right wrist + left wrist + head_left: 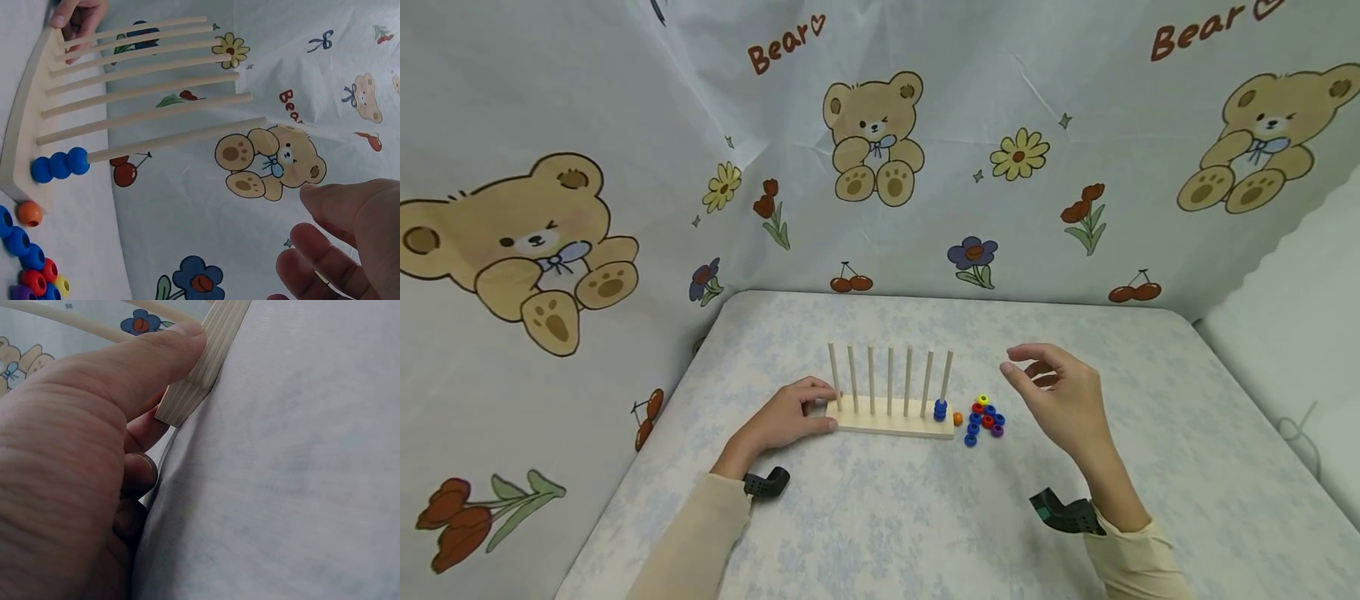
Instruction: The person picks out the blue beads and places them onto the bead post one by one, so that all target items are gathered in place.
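The left hand grips one end of the wooden rack; beads lie left of the right hand, its fingers relaxed.

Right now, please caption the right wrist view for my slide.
Three blue beads on the end peg of a seven-peg wooden rack.

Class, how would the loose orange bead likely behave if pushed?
The orange bead would probably roll, being rounded. Pushed toward the wooden base close beside it, it would likely be stopped there. Its smooth surface might feel slightly slippery.
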Action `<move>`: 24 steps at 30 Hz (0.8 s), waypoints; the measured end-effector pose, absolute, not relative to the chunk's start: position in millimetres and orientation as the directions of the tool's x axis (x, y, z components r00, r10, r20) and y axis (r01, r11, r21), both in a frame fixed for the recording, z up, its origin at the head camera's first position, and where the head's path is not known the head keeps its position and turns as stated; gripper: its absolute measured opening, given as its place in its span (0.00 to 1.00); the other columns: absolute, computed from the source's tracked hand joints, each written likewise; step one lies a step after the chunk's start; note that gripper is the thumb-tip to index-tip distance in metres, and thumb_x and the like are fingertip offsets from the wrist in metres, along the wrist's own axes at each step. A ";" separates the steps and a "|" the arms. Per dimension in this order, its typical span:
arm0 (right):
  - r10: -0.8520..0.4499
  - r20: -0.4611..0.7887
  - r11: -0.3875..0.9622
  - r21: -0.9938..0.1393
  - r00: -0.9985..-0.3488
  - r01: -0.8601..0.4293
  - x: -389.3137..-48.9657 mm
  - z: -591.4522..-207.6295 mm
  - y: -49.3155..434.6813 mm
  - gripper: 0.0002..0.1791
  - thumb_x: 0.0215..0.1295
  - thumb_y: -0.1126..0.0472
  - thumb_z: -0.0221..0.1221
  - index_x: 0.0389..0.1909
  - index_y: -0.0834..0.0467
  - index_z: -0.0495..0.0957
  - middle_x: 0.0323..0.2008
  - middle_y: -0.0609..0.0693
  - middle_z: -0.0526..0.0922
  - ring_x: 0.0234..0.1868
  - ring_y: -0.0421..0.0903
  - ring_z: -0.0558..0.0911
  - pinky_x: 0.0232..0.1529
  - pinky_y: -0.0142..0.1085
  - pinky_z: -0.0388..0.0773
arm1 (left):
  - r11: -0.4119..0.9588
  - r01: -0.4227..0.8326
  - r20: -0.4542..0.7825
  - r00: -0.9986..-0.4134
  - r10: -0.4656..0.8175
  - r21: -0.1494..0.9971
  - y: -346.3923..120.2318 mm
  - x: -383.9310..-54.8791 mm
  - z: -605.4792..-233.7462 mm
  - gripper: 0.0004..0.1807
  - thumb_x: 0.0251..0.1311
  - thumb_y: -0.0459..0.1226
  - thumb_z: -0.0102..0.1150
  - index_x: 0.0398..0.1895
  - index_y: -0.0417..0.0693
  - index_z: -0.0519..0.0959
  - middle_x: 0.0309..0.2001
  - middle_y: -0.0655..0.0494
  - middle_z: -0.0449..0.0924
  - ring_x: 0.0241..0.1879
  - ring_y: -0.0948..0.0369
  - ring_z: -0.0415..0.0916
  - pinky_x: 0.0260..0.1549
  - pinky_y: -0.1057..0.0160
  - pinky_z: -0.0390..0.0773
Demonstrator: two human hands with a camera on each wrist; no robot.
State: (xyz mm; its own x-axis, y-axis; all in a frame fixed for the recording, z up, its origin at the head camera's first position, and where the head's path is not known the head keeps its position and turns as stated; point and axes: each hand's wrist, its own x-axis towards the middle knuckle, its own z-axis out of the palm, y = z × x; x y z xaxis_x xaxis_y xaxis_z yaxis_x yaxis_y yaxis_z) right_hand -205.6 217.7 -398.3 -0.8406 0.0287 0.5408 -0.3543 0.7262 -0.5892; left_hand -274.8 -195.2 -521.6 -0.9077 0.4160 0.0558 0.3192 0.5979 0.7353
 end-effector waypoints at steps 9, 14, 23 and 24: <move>-0.035 0.532 0.744 -0.551 -0.846 -0.377 -208.0 -405.1 228.4 0.14 0.64 0.57 0.68 0.49 0.56 0.85 0.45 0.51 0.88 0.35 0.44 0.84 0.37 0.31 0.83 | 0.595 0.339 0.086 -0.908 0.411 0.729 -198.8 -274.2 -522.5 0.27 0.52 0.57 0.73 0.57 0.68 0.82 0.53 0.70 0.77 0.36 0.62 0.70 0.35 0.64 0.72; -0.044 0.511 0.748 -0.553 -0.858 -0.367 -206.9 -412.1 234.4 0.14 0.63 0.57 0.69 0.49 0.57 0.85 0.44 0.52 0.88 0.35 0.45 0.84 0.36 0.28 0.82 | 0.593 0.323 0.074 -0.912 0.404 0.737 -196.9 -271.4 -519.9 0.26 0.52 0.58 0.73 0.56 0.71 0.81 0.53 0.73 0.76 0.36 0.61 0.70 0.36 0.63 0.73; -0.041 0.436 0.761 -0.570 -0.899 -0.311 -204.6 -429.2 241.0 0.14 0.65 0.55 0.68 0.49 0.56 0.84 0.42 0.54 0.87 0.35 0.47 0.84 0.34 0.24 0.78 | 0.581 0.325 0.075 -0.908 0.412 0.746 -194.1 -269.4 -516.5 0.26 0.53 0.56 0.73 0.56 0.68 0.82 0.53 0.72 0.77 0.38 0.61 0.71 0.37 0.63 0.74; -0.044 0.429 0.763 -0.569 -0.902 -0.308 -204.6 -430.9 241.4 0.14 0.65 0.55 0.68 0.49 0.56 0.84 0.42 0.54 0.88 0.35 0.47 0.84 0.33 0.24 0.78 | 0.581 0.327 0.077 -0.908 0.413 0.745 -194.1 -269.4 -516.7 0.26 0.53 0.56 0.73 0.56 0.68 0.82 0.53 0.72 0.77 0.37 0.61 0.71 0.36 0.63 0.74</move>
State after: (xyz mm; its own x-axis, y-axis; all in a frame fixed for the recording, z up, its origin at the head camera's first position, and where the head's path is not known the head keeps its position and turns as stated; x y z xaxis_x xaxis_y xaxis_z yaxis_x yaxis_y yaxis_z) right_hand -204.6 241.4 -430.9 -0.9020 -0.0443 0.4294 -0.3081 0.7627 -0.5686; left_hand -269.4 -194.1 -516.7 -0.9077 0.4125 0.0765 0.3270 0.5811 0.7453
